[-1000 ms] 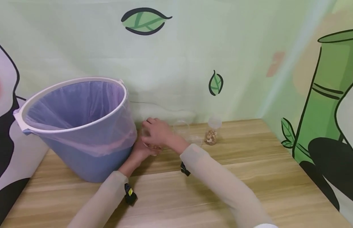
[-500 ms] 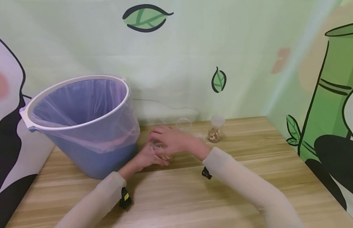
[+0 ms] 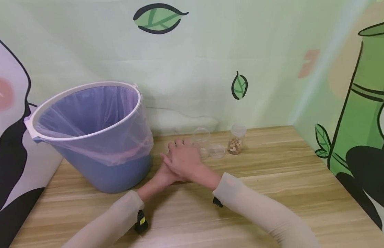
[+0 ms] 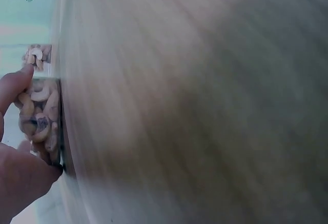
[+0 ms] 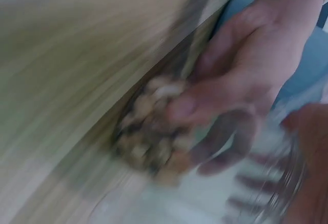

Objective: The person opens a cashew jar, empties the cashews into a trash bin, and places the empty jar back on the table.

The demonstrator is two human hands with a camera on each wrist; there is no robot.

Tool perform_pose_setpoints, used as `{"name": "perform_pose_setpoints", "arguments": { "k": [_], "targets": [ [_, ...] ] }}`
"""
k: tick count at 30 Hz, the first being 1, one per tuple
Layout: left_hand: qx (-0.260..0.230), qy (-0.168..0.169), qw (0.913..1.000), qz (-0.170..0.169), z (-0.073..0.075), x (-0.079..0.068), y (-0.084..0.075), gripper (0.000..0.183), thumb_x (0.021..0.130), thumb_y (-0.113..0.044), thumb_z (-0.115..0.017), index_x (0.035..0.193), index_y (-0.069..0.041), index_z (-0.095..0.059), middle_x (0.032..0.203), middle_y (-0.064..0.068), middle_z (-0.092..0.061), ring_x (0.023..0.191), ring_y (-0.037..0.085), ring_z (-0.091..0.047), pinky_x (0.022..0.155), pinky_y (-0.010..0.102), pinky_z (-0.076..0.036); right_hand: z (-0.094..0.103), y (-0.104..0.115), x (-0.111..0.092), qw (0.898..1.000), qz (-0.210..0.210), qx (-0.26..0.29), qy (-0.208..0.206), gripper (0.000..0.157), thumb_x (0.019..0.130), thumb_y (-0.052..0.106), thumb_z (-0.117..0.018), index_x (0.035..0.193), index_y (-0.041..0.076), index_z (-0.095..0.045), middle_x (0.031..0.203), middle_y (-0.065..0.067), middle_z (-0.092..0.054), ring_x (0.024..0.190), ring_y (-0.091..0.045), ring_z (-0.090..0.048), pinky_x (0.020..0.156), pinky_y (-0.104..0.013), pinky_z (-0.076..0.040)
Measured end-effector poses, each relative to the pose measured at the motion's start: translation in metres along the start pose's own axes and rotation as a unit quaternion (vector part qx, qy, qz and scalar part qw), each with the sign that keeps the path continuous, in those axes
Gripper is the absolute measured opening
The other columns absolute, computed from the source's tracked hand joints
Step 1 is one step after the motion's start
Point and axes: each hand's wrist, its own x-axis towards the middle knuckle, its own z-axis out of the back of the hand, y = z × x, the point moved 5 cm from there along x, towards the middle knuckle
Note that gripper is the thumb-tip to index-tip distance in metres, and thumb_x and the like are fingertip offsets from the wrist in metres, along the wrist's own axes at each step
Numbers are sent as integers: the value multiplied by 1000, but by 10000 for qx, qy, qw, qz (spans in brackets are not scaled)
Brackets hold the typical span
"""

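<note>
Near the bin my left hand [image 3: 166, 175] grips a clear jar of cashews [image 4: 40, 119], its thumb and fingers around the lower sides in both wrist views. My right hand [image 3: 185, 159] lies over the jar's top with its fingers stretched forward, hiding most of the jar in the head view. Clear plastic at the jar's upper end shows beside the right hand [image 5: 310, 162] in the right wrist view; whether a lid is there I cannot tell. Behind them stand a clear, see-through container [image 3: 202, 135] and a smaller clear piece [image 3: 217, 151] lying on the table.
A large blue bin [image 3: 117, 177] with a thin pink liner stands on the left. Right of the clear pieces is another jar of cashews [image 3: 235, 146] with a whitish top. The wooden table [image 3: 272, 165] meets a printed backdrop [image 3: 192, 86] behind.
Both hands have come slightly right and nearer, away from the bin, with the jar. The right hand's fingers have gone from curled around the jar's top to stretched out over it.
</note>
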Motion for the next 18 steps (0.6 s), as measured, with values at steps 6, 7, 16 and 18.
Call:
{"name": "perform_pose_setpoints", "arguments": {
  "k": [6,7,16,18],
  "targets": [
    [-1361,533,9881,488,-3,6,8,81,67,-9,-96,135,2,-53,126,12,-64,114,28,-60,101,45,-49,1,-17,-5,9729,2158,289,-773,34,101,40,-52,125,22,-68,127,3,-65,124,-19,-58,97,-39,-49],
    [-1632,561,9829,643,-4,5,10,84,67,-8,-96,137,1,-51,126,11,-64,115,27,-60,102,44,-48,2,-22,-6,9674,2400,412,-699,37,101,41,-52,128,21,-66,131,2,-64,127,-19,-56,102,-40,-48],
    [-2382,544,9631,1131,-11,3,11,111,62,0,-96,151,-5,-30,137,16,-54,100,23,-66,87,30,-55,-1,-54,-15,9576,2583,1273,-19,65,96,55,-62,149,19,-50,151,-8,-49,139,-24,-46,115,-41,-37],
    [-2464,598,9608,1121,-13,3,10,111,63,1,-95,152,-5,-29,135,18,-58,106,26,-65,91,31,-54,1,-51,-17,9615,2532,1064,61,67,96,57,-59,151,21,-48,153,-8,-47,142,-25,-42,116,-44,-36]
  ]
}}
